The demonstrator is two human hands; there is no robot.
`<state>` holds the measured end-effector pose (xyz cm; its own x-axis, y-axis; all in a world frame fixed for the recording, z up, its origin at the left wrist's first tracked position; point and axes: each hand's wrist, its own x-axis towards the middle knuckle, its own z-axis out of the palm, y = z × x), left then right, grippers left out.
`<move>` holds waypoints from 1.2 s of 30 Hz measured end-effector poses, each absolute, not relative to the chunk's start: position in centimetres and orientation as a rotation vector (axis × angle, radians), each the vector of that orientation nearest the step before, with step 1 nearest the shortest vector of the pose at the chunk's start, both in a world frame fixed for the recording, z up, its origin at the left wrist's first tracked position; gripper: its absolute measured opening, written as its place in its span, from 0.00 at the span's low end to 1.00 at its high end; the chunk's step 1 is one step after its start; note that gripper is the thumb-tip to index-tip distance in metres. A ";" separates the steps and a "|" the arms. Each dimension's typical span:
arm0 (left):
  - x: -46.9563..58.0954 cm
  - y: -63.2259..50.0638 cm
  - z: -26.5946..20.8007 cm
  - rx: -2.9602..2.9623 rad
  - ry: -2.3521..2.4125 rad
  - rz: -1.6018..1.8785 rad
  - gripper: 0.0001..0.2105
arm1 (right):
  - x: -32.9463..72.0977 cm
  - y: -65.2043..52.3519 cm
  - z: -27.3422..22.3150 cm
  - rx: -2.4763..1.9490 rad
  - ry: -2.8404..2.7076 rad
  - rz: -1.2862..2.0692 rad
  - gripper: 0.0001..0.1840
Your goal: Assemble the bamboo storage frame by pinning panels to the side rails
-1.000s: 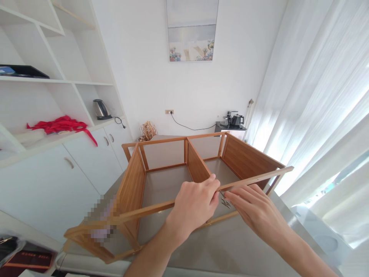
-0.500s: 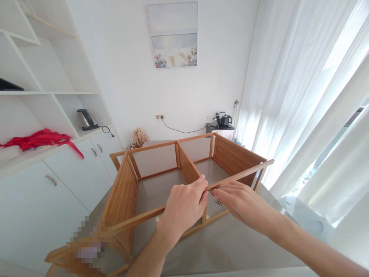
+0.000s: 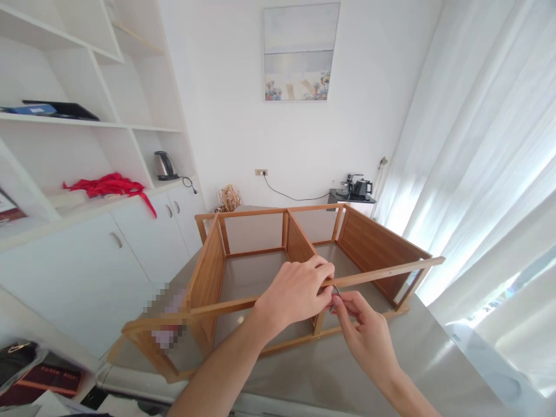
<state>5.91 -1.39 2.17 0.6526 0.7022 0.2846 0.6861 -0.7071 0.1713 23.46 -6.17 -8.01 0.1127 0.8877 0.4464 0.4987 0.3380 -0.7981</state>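
A wooden shelf frame [image 3: 377, 274] lies on its side on the grey table [image 3: 347, 365], its panels standing upright. My left hand [image 3: 297, 289] is closed around the near upper rail where the middle panel [image 3: 299, 234] meets it. Just right of it, below the rail, my right hand [image 3: 365, 324] pinches a small bent metal rod, which looks like a hex key [image 3: 337, 291]. Its upper end is by the rail joint; fingers hide part of it.
White cabinets and shelves on the left hold a kettle [image 3: 164, 166] and red cloth [image 3: 108, 185]. A black kettle [image 3: 362, 187] stands on a small cabinet at the back. White curtains [image 3: 478, 174] hang on the right. Papers and a dark bag [image 3: 18, 360] lie lower left.
The view has swung left, so the scene sits further right. My right hand has turned from palm-down to a pinch from below the rail. My left hand keeps its hold.
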 end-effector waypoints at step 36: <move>6.6 -2.1 0.3 2.840 1.367 0.584 0.09 | 28.7 -4.8 -0.2 -0.956 -2.515 -0.700 0.15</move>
